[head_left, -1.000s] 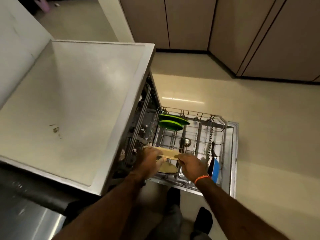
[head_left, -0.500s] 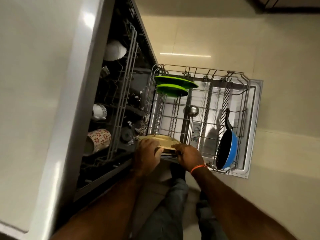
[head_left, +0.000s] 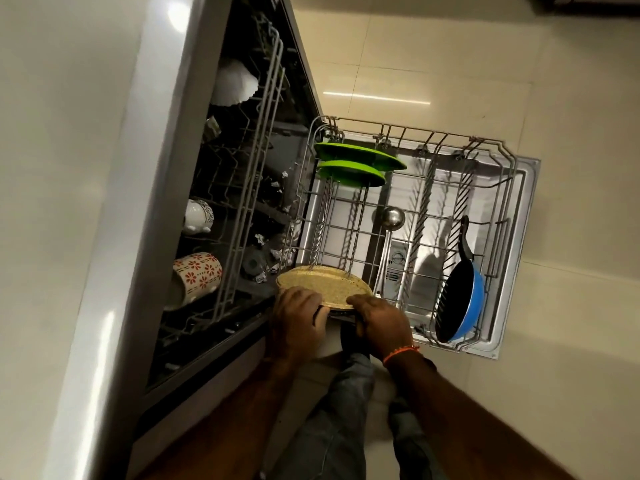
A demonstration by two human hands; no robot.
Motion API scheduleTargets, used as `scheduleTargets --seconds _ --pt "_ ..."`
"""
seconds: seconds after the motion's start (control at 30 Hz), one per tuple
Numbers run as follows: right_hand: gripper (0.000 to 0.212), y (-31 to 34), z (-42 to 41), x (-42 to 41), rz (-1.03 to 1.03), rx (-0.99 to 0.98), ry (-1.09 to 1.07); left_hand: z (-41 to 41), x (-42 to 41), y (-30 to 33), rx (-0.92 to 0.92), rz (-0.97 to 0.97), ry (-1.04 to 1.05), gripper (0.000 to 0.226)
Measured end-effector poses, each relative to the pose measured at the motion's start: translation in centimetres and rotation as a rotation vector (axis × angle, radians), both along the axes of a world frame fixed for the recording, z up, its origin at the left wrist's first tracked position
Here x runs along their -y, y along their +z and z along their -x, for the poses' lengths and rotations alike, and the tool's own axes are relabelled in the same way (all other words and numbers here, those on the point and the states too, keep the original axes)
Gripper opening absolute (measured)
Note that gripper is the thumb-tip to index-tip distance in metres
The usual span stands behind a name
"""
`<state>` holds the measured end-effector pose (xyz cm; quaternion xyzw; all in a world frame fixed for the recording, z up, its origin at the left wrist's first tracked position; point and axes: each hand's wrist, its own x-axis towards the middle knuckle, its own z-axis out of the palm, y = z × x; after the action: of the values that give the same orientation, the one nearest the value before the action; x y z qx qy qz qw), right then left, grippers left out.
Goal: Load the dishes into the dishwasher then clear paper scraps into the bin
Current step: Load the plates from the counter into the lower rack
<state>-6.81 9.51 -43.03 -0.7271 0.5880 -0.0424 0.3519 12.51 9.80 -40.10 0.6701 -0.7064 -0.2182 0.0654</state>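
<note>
Left hand [head_left: 298, 320] and right hand [head_left: 379, 322] both grip the near edge of a tan plate [head_left: 323, 284], fingers curled over the rim. Plate sits at the near end of the pulled-out lower rack [head_left: 502, 188], possibly over a second plate, hard to tell. Two green plates [head_left: 353, 164] stand at the far end, steel ladle [head_left: 393, 216] mid-rack, blue pan [head_left: 462, 303] on the right. Floral mug [head_left: 195, 278] in the upper rack [head_left: 252, 174]; paper scraps [head_left: 273, 254] inside the dishwasher tub.

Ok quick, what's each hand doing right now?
Left hand: grips the tan plate.
Right hand: grips the same plate's near edge.
</note>
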Motion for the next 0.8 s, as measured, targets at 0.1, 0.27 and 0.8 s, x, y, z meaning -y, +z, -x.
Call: scheduleTargets --seconds 0.1,0.27,0.8 --pt "0.045 0.0 -0.2 -0.5 0.035 0.021 -0.025 -0.2 -0.7 0.1 -0.021 0.118 -0.034 0.021" --pt "0.046 -0.9 -0.6 -0.9 0.040 0.009 -0.011 -1.0 -1.6 -1.1 0.001 0.097 -0.032 0.025" --pt "0.038 -2.7 0.2 -1.6 -0.017 0.051 -0.122 0.9 -1.2 -0.7 0.012 0.126 -0.049 0.021"
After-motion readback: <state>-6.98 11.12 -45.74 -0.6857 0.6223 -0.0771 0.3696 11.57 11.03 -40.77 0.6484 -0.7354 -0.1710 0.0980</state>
